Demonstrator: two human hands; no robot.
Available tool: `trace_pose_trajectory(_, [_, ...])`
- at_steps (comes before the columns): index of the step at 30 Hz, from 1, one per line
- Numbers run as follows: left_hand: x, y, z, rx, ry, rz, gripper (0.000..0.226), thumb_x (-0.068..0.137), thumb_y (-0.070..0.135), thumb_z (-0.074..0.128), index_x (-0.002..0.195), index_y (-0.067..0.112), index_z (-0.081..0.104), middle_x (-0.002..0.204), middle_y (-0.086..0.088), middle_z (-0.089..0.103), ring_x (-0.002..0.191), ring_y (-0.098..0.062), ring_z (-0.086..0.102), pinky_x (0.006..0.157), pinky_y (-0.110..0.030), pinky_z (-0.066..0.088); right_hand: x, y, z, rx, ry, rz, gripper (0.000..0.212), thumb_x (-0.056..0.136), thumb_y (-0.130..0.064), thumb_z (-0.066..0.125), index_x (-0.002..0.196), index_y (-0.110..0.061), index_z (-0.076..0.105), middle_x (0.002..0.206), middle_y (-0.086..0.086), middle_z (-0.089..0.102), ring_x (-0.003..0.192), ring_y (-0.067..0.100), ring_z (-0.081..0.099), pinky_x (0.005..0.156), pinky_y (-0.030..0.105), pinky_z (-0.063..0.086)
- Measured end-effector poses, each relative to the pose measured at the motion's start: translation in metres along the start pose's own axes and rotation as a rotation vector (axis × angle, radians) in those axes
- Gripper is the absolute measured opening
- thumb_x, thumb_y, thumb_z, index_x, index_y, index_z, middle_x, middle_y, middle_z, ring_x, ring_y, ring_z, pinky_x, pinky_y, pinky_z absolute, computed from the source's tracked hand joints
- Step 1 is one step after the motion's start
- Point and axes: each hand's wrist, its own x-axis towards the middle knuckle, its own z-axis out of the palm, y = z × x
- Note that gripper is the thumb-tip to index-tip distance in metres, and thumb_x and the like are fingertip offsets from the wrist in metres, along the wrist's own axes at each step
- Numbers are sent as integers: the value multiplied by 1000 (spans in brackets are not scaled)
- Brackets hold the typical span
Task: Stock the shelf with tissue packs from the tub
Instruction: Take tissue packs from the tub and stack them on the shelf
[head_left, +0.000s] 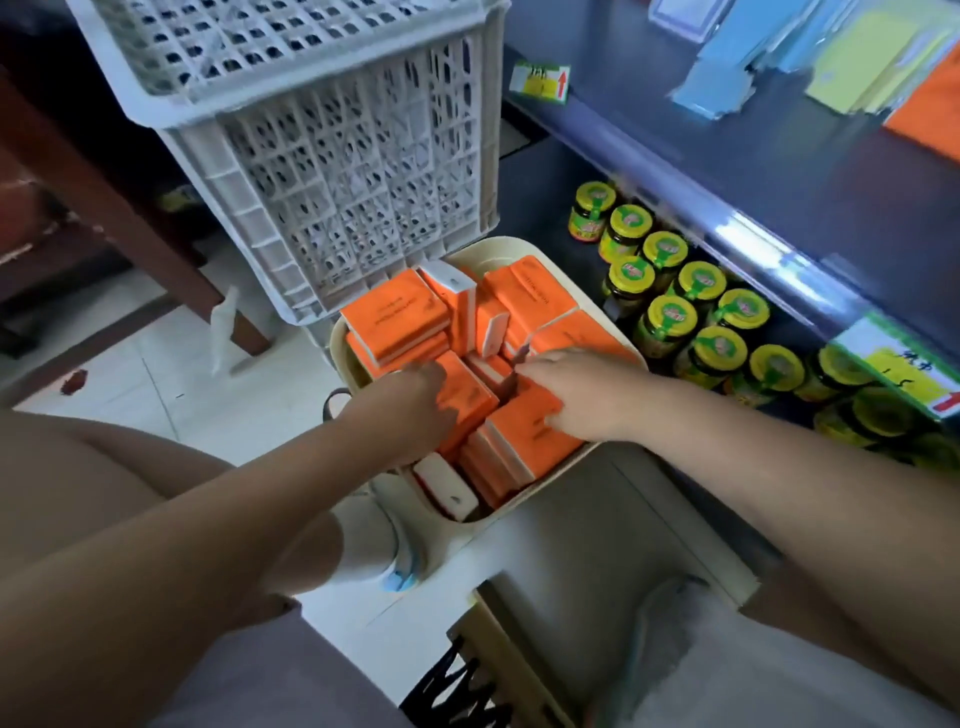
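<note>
**A:** Closest to us, a bent leg (78, 493) and a white sock (363, 540), just beside the near corner of the cream tub (498, 245).

**B:** And both hands are down in that tub! The left hand (410, 400) is by the left rim, fingers curled round an orange pack (467, 402) lying tilted in the middle.

**A:** The right hand (576, 395) comes in over the right rim. Its thumb is pressed on the top face of the near pack (530, 439), and the fingertips dip into the gap behind it. Gripping or only resting? Too blurred, I can't tell.

**B:** The tissue packs (395, 317) fill the tub in a jumble, some flat, some on edge, with orange faces and white sides.

**A:** Right behind the far rim stand white lattice crates (332, 171), one stacked on another.

**B:** To the right is the shelf (769, 171). Jars (685, 283) with yellow-green lids stand in rows on its lower level, near the tub's right rim.

**A:** On the upper level there are blue, yellow and orange goods (727, 78), all blurred. A price tag (540, 82) sits on the shelf's far front edge.
</note>
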Motion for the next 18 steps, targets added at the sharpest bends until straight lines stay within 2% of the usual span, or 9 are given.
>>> trace_pose_trajectory(3, [18,-7,12,-2,-51,-19,45,95,37,57,132,13,48,125,-13,61,112,-34,61,88,-40,52,8,2,5,-1,-74,-9,78,83,-24,63,155,-30,35,157,0,42,144,24,37,112,43,42])
trace_pose_trajectory(6, [33,-15,17,-13,-89,-49,54,95,36,59,140,11,41,129,-16,60,113,-35,60,92,-42,51,9,5,8,-52,-96,-8,81,82,-15,61,157,-29,32,156,-1,39,146,21,32,113,41,41])
trace_pose_trajectory(8, [41,-20,18,12,-91,-42,66,95,35,59,149,9,32,138,-20,55,122,-38,57,95,-41,47,10,5,9,-131,-60,-29,72,80,-18,64,148,-29,44,143,-2,45,139,23,37,106,40,44])
trace_pose_trajectory(10, [47,-20,19,14,-99,-27,77,95,35,60,157,12,22,149,-23,42,132,-41,50,104,-42,43,12,4,7,-191,-15,-41,51,79,-22,67,129,-30,58,128,-1,46,128,25,41,99,39,44])
trace_pose_trajectory(12, [52,-19,20,22,-109,-17,80,94,37,61,160,18,19,155,-22,32,137,-45,44,110,-46,40,16,4,3,-203,2,-45,39,80,-26,71,118,-30,63,126,-1,45,123,25,41,95,37,39])
trace_pose_trajectory(14, [58,-21,21,65,-95,17,77,94,41,59,159,24,22,156,-23,27,136,-49,43,112,-50,40,19,6,-1,-148,-25,-53,41,77,-33,78,114,-32,61,121,-5,48,117,22,44,92,36,41])
trace_pose_trajectory(16, [62,-24,24,129,-78,38,71,95,43,55,157,25,26,155,-25,28,133,-50,45,113,-53,40,19,10,-6,-3,-61,-36,45,72,-39,86,107,-35,58,107,-13,52,100,14,50,78,32,47])
trace_pose_trajectory(18, [64,-21,25,143,-68,46,65,95,44,56,150,17,36,147,-25,42,128,-47,51,108,-50,44,15,14,-12,207,-97,-3,47,71,-41,88,106,-37,57,101,-17,53,90,8,54,70,29,47])
